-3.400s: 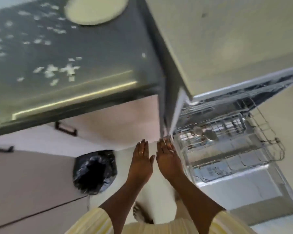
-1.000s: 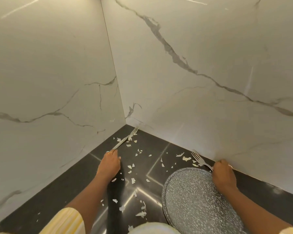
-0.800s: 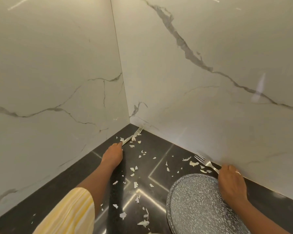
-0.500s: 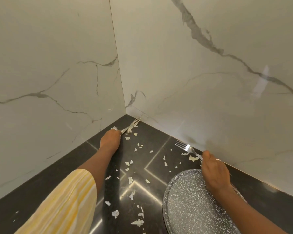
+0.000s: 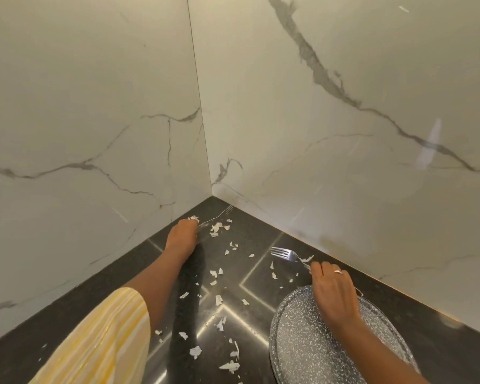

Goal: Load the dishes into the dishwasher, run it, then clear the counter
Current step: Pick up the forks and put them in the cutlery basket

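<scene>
Speckled grey plate (image 5: 302, 342) lies nearest me on the black tabletop (image 5: 61, 317). Over its rim my right hand (image 5: 333, 295) pinches a shiny fork (image 5: 286, 254). Farther off, by the marble corner, my left hand (image 5: 182, 236) holds a second fork (image 5: 219, 214) among white scraps (image 5: 215, 227).

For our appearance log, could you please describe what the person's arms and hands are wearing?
A striped yellow sleeve ends above the left forearm; the left hand shows no jewellery. The right hand wears a pale ring.

White grey-veined marble walls (image 5: 94, 106) meet at 12 o'clock. Glossy black surface (image 5: 53, 324), light reflections (image 5: 227, 307) at 6 o'clock.
</scene>
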Tool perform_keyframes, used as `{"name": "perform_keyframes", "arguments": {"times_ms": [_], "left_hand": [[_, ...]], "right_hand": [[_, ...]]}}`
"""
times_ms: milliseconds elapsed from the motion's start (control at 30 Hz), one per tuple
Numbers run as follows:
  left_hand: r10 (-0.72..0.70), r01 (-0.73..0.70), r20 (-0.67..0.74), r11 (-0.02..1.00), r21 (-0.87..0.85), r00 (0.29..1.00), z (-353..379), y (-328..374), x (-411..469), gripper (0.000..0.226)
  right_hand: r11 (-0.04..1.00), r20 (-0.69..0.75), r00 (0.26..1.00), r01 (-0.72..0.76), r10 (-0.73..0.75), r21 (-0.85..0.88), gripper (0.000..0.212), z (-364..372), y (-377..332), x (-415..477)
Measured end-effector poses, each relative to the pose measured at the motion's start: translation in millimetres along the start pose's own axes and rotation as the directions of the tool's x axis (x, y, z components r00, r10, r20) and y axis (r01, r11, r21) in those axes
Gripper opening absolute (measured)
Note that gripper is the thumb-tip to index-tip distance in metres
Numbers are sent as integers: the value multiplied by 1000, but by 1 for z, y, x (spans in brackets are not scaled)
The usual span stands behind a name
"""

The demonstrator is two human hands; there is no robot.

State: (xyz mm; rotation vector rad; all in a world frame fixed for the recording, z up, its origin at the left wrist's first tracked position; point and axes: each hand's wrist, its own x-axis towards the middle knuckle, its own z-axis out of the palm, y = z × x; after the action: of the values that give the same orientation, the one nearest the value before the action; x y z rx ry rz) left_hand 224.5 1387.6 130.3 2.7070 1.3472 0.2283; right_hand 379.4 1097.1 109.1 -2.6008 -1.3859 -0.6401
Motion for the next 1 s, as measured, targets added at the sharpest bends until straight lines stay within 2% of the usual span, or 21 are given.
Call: {"name": "perform_keyframes", "arguments": {"times_ms": [167,267,367,467,533,733,867,1000], "left_hand": [[-181,146,-96,946,-290,979,-30,18,-45,29],[-315,232,-66,810,-539,947,-48,37,-91,24],[-339,237,-26,705,-668,940,-65,54,-146,20],[-333,245,22,646,-723,943,-77,72,-204,14],[-323,246,43,621,-744,945,-83,81,-240,18],[-273,210,37,639,-740,961,-92,89,-326,13],[-279,289,148,579,-763,949,-91,94,-386,14],[-260,307,188,563,-767,947,-90,100,-439,14]], "right_hand": [[997,-52,998,-18,21,69,46,-23,-5,-23],[990,-74,996,-45,55,135,44,-43,-14,-44],[982,-66,996,-49,62,184,45,-65,-25,-75],[970,-65,993,-80,98,230,51,-90,-33,-106],[963,-48,992,-104,120,249,56,-105,-38,-127],[963,-48,996,-54,69,262,42,-141,-42,-173],[966,-16,1000,-12,16,257,40,-165,-45,-205],[965,38,999,-26,16,260,42,-191,-55,-244]]}}
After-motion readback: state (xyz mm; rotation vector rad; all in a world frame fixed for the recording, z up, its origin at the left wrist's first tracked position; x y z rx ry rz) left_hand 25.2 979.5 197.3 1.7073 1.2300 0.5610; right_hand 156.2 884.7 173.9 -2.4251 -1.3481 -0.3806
